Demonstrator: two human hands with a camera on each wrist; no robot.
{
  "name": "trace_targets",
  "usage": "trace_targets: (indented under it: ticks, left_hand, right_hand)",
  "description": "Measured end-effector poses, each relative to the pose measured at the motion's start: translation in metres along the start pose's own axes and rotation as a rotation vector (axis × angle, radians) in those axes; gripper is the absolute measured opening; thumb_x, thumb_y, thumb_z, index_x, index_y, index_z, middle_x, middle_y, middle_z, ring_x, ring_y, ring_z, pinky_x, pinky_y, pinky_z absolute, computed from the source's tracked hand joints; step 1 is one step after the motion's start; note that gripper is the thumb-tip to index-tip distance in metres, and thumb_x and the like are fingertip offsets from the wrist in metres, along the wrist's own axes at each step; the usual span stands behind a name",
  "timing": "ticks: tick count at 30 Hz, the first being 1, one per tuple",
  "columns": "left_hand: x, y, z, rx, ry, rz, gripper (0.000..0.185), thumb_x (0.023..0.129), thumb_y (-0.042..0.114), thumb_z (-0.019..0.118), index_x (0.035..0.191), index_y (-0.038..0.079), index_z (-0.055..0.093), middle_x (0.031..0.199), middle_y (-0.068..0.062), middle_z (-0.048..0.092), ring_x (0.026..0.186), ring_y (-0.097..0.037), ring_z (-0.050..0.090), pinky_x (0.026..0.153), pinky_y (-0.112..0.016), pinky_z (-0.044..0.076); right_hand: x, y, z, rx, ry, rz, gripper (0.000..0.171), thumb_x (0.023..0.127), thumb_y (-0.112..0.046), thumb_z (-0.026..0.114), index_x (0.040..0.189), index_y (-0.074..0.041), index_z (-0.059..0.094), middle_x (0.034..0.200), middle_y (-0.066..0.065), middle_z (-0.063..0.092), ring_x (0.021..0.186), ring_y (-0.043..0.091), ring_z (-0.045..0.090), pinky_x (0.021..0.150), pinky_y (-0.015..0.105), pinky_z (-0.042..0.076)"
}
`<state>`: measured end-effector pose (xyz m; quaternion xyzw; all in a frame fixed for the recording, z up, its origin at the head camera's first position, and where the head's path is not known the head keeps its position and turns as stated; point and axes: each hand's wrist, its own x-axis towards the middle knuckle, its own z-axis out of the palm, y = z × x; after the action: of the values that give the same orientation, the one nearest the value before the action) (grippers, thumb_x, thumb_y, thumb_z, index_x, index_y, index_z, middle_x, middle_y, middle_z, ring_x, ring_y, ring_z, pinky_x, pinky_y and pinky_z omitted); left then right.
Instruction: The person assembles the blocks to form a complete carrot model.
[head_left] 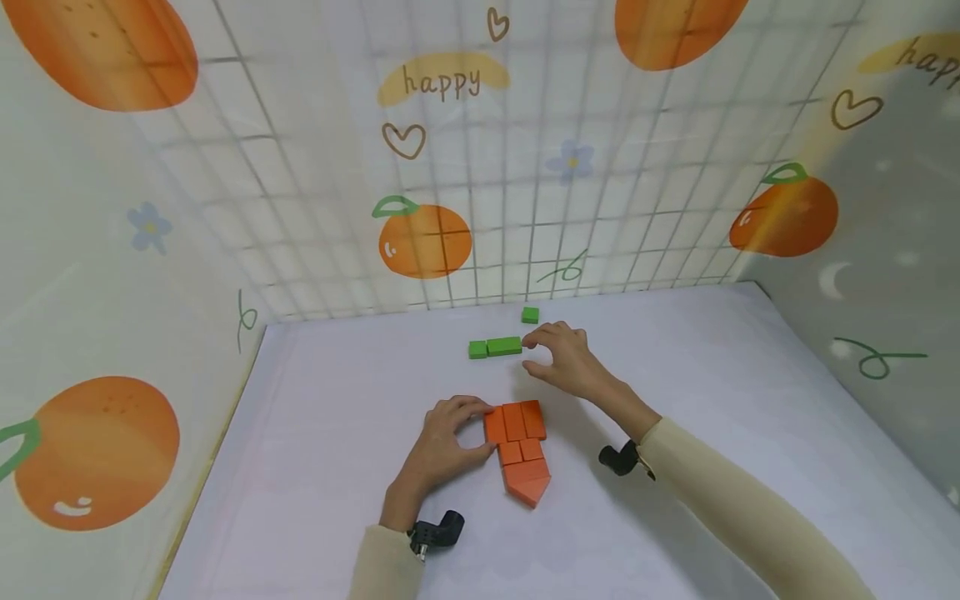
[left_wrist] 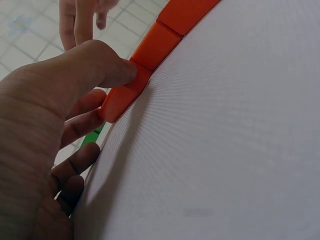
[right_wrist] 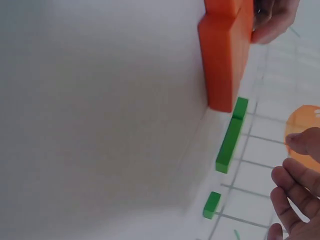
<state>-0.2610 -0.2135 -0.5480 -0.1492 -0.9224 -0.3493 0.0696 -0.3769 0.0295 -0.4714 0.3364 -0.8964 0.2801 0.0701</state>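
Note:
Orange blocks form a flat figure on the table: three rectangles at the far end, two small blocks in the middle, a wider block and a triangular block nearest me. My left hand pinches the leftmost orange rectangle between thumb and fingertips; the left wrist view shows the thumb on its side. My right hand holds nothing, thumb and fingers apart, just right of a long green block. A small green block adjoins that block's left end.
Another small green block lies farther back, near the table's rear edge. Behind it hangs a printed curtain over a wire grid, with more curtain on both sides. Each wrist carries a black camera. The white tabletop surrounds the blocks.

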Motion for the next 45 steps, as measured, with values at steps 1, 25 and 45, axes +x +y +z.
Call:
trace_targets:
  ticks: [1,25,45]
  left_hand:
    - [0.000,0.000,0.000,-0.003,-0.002,-0.004,0.045,0.082,0.040,0.078,0.125,0.032,0.067,0.131,0.016,0.055,0.122,-0.012,0.045,0.101,-0.044,0.033]
    - [0.001,0.004,-0.002,-0.007,-0.005,0.022,0.047,0.082,0.039,0.078,0.127,0.029,0.066,0.131,0.015,0.055,0.117,-0.011,0.046,0.100,-0.043,0.035]
    - [0.001,0.000,-0.003,0.022,-0.016,0.008,0.047,0.083,0.041,0.077,0.128,0.031,0.066,0.131,0.017,0.054,0.120,-0.010,0.045,0.101,-0.042,0.034]
  right_hand:
    - [0.004,0.002,0.002,-0.002,-0.005,0.010,0.030,0.088,-0.021,0.077,0.114,-0.008,0.070,0.113,0.004,0.066,0.112,0.027,0.052,0.087,0.050,0.032]
    - [0.047,0.036,0.031,-0.090,-0.146,0.113,0.024,0.093,-0.024,0.072,0.115,-0.014,0.075,0.121,0.004,0.066,0.116,0.027,0.049,0.086,0.049,0.031]
    - [0.007,0.023,0.026,0.026,-0.211,0.007,0.022,0.088,-0.018,0.078,0.110,-0.012,0.076,0.114,0.002,0.067,0.114,0.027,0.052,0.088,0.052,0.031]
